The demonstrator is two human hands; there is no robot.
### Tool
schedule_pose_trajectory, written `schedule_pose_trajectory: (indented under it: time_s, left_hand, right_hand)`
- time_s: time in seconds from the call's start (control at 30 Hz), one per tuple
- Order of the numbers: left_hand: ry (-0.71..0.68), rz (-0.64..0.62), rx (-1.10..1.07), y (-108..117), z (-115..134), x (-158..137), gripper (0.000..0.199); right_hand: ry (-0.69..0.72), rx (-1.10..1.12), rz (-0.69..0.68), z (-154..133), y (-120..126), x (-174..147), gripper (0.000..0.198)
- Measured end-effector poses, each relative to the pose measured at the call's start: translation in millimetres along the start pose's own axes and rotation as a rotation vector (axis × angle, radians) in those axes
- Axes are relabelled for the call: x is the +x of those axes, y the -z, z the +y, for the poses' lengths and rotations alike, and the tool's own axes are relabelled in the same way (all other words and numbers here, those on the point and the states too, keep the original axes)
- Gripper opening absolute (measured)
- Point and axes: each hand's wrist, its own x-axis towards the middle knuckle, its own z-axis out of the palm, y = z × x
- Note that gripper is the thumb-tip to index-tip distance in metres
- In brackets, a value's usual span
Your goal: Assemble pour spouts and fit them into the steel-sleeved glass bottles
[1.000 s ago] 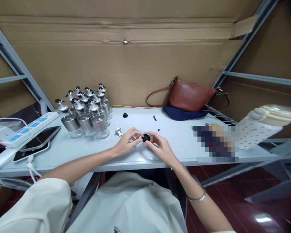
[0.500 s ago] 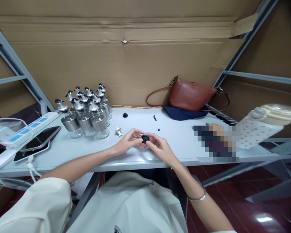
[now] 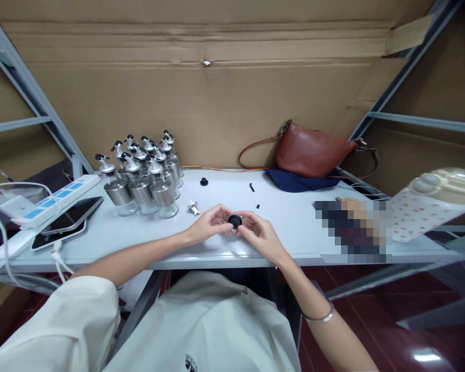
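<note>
Over the front of the table, my left hand [image 3: 211, 225] and my right hand [image 3: 260, 235] are both closed on a small round black cap [image 3: 235, 221] with a thin silver rim. Its dark hollow side faces me, and both thumbs press at its lower edge. Other fingertips are partly hidden behind it. A silver pourer spout [image 3: 194, 207] lies just beyond my left hand. Farther back are a black round stopper [image 3: 204, 182], a thin black lever [image 3: 251, 187] and a tiny black piece [image 3: 258, 206].
Several glass oil bottles [image 3: 140, 195] with metal bands and pourer tops stand at left. Beside them lie a power strip [image 3: 58, 200] and a phone [image 3: 70, 219]. A brown handbag [image 3: 313, 152] rests on a navy cap [image 3: 300, 182]; a dotted bottle [image 3: 418, 214] is at right.
The left thumb has slid lower on the cap's edge, and the cap's hollow side shows more fully. Both hands keep their hold. The whole view has shifted slightly.
</note>
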Motion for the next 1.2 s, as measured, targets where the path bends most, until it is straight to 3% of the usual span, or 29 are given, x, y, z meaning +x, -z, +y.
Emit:
schedule_pose_trajectory:
  time_s: [0.3, 0.73, 1.2]
  left_hand:
    - [-0.058, -0.002, 0.084, -0.2, -5.3, -1.4, 0.037]
    - [0.008, 0.058, 0.258, -9.5, -2.8, -6.1, 0.025]
    - [-0.131, 0.012, 0.495, -7.0, 3.1, -7.7, 0.018]
  right_hand:
    - [-0.009, -0.043, 0.007, 2.4, -1.5, 0.1, 0.024]
    - [-0.003, -0.155, -0.078, -2.6, -0.1, -2.6, 0.009]
    - [0.028, -0.206, -0.052, -3.1, -1.9, -4.5, 0.013]
